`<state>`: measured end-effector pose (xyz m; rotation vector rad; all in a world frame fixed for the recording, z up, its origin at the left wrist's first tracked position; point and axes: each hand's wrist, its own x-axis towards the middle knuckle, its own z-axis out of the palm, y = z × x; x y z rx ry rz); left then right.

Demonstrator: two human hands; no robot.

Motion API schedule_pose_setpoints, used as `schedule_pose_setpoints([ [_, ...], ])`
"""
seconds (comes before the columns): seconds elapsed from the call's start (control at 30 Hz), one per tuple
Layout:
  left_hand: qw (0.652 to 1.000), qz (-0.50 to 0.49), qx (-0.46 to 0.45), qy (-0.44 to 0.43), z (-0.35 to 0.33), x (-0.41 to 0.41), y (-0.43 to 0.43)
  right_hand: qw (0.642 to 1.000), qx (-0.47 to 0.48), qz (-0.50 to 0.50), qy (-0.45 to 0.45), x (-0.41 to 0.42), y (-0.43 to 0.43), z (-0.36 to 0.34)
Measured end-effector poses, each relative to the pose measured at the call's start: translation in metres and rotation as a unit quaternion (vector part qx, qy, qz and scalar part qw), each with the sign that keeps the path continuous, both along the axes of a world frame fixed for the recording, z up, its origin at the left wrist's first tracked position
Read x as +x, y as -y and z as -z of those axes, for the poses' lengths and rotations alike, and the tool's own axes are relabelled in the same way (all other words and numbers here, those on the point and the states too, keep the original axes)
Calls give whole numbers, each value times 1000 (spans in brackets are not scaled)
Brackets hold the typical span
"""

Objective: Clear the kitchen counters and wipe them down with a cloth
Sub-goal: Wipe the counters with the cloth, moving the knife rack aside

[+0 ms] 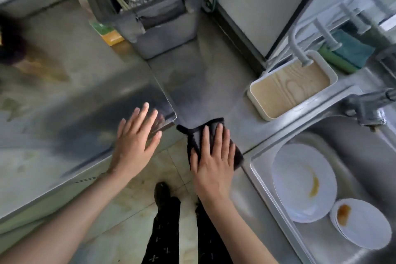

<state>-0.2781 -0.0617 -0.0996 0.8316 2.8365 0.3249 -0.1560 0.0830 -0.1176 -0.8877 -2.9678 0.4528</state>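
Pressing dark cloth (192, 138) flat at frame centre under right hand (212, 163), fingers straight and apart, left hand (137, 141) likewise spread; judged soft, light, limp, best bunched mid-cloth.

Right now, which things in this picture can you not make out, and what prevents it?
Head view only:
Cloth: its middle is hidden under the right hand.
Dark object at the left edge: cut off and blurred, not identifiable.
Grey bin: its contents are cut off by the top edge.
Tap: its right end leaves the frame.
Left hand: contact with the counter is unclear.
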Motion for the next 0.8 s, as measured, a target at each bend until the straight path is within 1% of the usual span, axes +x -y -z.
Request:
schedule_pose_setpoints([
  [0.07,998,39,-38,-21,12,-18,10,990,17,-142,-10,-23,-11,0],
  [0.1,996,63,-54,-30,18,-25,13,984,25,-176,-13,-37,-21,2],
  [0.13,994,84,-64,-41,23,-31,17,984,30,-173,-15,-53,-33,3],
  [0.17,991,101,-68,-59,27,-35,20,990,34,-138,-15,-69,-45,4],
  [0.27,984,127,-56,-113,35,-42,25,999,11,30,5,-116,-68,4],
  [0.3,983,128,-48,-124,36,-42,25,999,2,47,14,-125,-67,3],
  [0.33,982,129,-43,-134,36,-43,24,1000,1,20,17,-129,-62,2],
  [0.37,981,131,-41,-139,36,-43,24,999,8,-42,15,-128,-55,0],
  [0.43,980,136,-41,-139,35,-41,25,983,25,-183,11,-117,-43,-2],
  [0.47,980,138,-43,-139,35,-41,26,972,29,-231,16,-111,-43,-2],
  [0.5,979,141,-45,-139,35,-42,27,965,33,-260,20,-110,-48,-1],
  [0.53,979,142,-48,-138,35,-42,27,962,40,-269,22,-115,-56,-1],
  [0.57,979,141,-51,-136,35,-42,26,967,50,-248,22,-122,-65,1],
  [0.6,980,140,-54,-134,36,-42,26,978,54,-200,22,-132,-74,2],
  [0.67,979,140,-58,-133,36,-42,26,997,31,-68,29,-161,-90,1],
  [0.7,979,141,-59,-134,37,-42,26,999,14,-13,33,-176,-94,1],
  [0.73,978,143,-59,-137,37,-42,26,999,1,21,35,-190,-93,1],
  [0.77,978,145,-59,-137,36,-42,26,999,-6,27,31,-198,-86,1],
  [0.8,978,146,-61,-136,36,-43,27,1000,-8,5,22,-203,-75,1],
])
